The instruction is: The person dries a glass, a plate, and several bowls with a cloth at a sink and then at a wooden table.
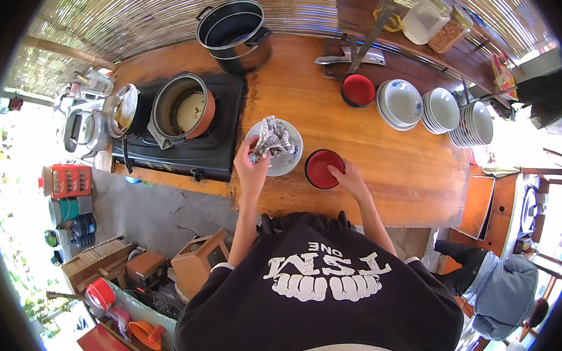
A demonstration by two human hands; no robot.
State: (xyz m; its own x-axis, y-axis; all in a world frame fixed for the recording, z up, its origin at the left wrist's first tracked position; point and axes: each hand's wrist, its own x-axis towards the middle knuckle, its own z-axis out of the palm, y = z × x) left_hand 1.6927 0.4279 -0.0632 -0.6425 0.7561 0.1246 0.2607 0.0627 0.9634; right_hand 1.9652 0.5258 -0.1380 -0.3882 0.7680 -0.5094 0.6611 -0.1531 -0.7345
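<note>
My left hand (254, 166) grips a crumpled checked cloth (274, 140) above a white flowered plate (292, 163), whose middle the cloth hides. To the right, my right hand (349, 176) has its thumb over the rim of a red bowl (322, 169) with a dark outside; its fingers are around the far side, partly hidden. The bowl is at the wooden table (385, 185) near its front; whether it touches the top, I cannot tell. Farther back stand more red bowls (358, 90), stacked.
Stacked white bowls (401, 102) stand at the right, below a wooden shelf with jars (427, 18). A cleaver (367, 55) lies at the back. On the left, a gas stove (223, 150) carries a pot (184, 107). A large black pot (237, 41) stands behind. Another person (502, 288) is at lower right.
</note>
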